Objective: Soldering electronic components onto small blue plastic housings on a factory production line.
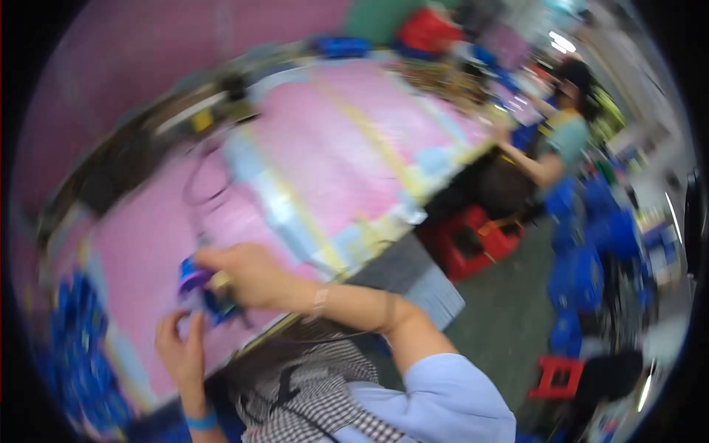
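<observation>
My right hand [251, 277] is closed around a blurred blue-and-purple object [193, 275] above the pink work surface [170, 221]. Below the fingers a darker blue part shows, and I cannot make out the exact kind of either. My left hand [182, 354], with a blue band at the wrist, is just below and left of it. Its thumb and fingers are apart and point up toward the object; I see nothing held in them. A thin dark cable [193, 181] loops on the surface beyond my right hand.
A heap of blue pieces [77, 354] lies at the left end of the table. Yellow and pale blue strips [295, 199] cross its pink top. A co-worker [565, 140] sits at the far right. Red stools [473, 244] and blue bags or bins [580, 273] stand on the right.
</observation>
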The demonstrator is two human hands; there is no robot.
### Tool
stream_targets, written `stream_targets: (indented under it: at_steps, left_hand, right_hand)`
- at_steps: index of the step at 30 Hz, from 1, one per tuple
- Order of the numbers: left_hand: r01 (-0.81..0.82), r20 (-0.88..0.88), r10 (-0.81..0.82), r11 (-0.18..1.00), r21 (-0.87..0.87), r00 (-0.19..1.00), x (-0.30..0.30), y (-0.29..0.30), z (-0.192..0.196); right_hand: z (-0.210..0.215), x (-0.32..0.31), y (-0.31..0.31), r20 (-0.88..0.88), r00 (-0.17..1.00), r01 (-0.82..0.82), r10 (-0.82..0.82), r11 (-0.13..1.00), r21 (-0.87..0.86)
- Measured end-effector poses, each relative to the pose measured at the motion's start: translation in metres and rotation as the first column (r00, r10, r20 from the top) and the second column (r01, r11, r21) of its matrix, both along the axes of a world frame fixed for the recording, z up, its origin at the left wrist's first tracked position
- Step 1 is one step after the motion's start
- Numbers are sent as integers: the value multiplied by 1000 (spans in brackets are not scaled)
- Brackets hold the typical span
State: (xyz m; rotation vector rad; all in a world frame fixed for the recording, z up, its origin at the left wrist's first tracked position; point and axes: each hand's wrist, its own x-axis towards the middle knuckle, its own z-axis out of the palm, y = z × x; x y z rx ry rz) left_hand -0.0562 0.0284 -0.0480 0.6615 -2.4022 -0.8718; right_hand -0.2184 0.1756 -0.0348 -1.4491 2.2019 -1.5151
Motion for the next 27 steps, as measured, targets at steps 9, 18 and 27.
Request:
stream_targets:
  at_steps: [9, 18, 27]
  left_hand:
    - [172, 295, -233, 961, 218, 927, -18, -19, -42]
    - [-24, 44, 22, 998, 50, 999, 33, -28, -55]
    - [-152, 27, 156, 983, -104, 987, 39, -15, -46]
  right_hand:
    - [-38, -43, -6, -277, 919, 220, -282, 947, -235]
    - [-64, -40, -9, -405, 900, 64, -161, 968, -242]
    - [-59, -20, -35, -231, 964, -178, 131, 964, -199]
